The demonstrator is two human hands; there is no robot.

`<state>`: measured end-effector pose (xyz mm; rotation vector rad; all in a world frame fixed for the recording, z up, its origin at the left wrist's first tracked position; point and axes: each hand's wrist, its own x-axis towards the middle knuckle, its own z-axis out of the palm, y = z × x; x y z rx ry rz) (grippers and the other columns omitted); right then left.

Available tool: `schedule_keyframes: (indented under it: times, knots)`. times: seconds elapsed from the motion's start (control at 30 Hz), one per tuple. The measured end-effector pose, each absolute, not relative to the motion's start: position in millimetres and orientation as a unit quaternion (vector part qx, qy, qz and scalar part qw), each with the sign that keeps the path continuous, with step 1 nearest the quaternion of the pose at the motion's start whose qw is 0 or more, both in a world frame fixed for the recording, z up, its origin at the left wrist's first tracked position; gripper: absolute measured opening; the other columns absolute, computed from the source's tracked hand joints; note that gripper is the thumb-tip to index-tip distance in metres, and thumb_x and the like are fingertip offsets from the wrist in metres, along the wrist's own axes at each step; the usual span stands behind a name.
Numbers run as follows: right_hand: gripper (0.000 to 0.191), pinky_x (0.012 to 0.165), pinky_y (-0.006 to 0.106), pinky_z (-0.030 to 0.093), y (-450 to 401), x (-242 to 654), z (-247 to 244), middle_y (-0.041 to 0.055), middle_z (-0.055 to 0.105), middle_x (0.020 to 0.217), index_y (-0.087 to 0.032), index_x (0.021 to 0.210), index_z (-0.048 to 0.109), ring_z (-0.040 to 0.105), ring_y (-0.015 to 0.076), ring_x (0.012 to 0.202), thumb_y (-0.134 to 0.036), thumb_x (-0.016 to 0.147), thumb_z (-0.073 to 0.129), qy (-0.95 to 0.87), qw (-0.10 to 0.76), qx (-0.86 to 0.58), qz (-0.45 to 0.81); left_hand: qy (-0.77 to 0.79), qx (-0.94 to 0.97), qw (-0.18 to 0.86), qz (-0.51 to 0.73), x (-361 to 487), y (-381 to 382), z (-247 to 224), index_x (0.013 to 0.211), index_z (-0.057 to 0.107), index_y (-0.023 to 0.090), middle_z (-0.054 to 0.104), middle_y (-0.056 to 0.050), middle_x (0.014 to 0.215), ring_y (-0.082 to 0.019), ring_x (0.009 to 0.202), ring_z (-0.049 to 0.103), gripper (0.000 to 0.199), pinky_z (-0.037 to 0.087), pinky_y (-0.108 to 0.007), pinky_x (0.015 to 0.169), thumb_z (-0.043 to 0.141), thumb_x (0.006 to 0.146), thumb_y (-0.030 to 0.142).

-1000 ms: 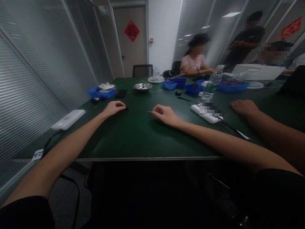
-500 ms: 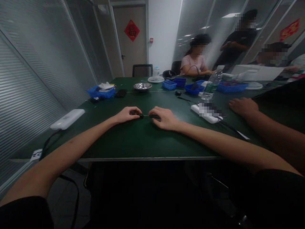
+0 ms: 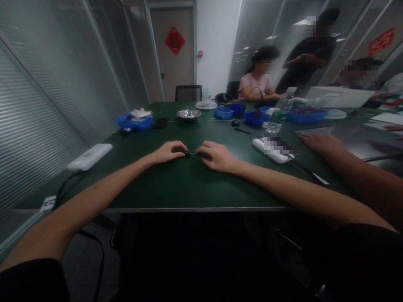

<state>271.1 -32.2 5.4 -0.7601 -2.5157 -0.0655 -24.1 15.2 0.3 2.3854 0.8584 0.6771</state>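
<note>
My left hand (image 3: 168, 152) rests on the green table with its fingers curled round a small black object (image 3: 187, 154), mostly hidden by the fingers. Facing it, my right hand (image 3: 217, 156) is closed round the dark handle of a screwdriver (image 3: 204, 155). Its thin metal shaft points left and reaches the black object, though the tip is too small to make out. Both forearms lie across the table's near edge.
A white box with a cable (image 3: 90, 157) lies left, another white box (image 3: 272, 150) right. Beyond stand a metal bowl (image 3: 188, 115), blue trays (image 3: 134, 121) and a water bottle (image 3: 281, 111). A neighbour's arm (image 3: 333, 153) rests at the right.
My hands hold almost the same pose, the screwdriver handle turned slightly. At the right, a dark shape has gone from over the neighbour's arm, baring a grey surface. The standing person has shifted left.
</note>
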Motion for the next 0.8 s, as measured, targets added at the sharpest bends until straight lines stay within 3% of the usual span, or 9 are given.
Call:
schedule_keyframes:
  times: [0.8]
  knots:
    - [0.031, 0.079, 0.031, 0.046, -31.3, 272.0, 6.3, 0.0089, 0.062, 0.117, -0.022, 0.126, 0.064, 0.059, 0.0225, 0.103, -0.021, 0.095, 0.061, -0.933, 0.244, -0.262, -0.031, 0.284, 0.891, 0.251, 0.249, -23.1, 13.2, 0.9, 0.118, 0.075, 0.018, 0.070, -0.010, 0.113, -0.023, 0.101, 0.065, 0.036, 0.050, -0.034, 0.086, 0.070, 0.094, 0.044]
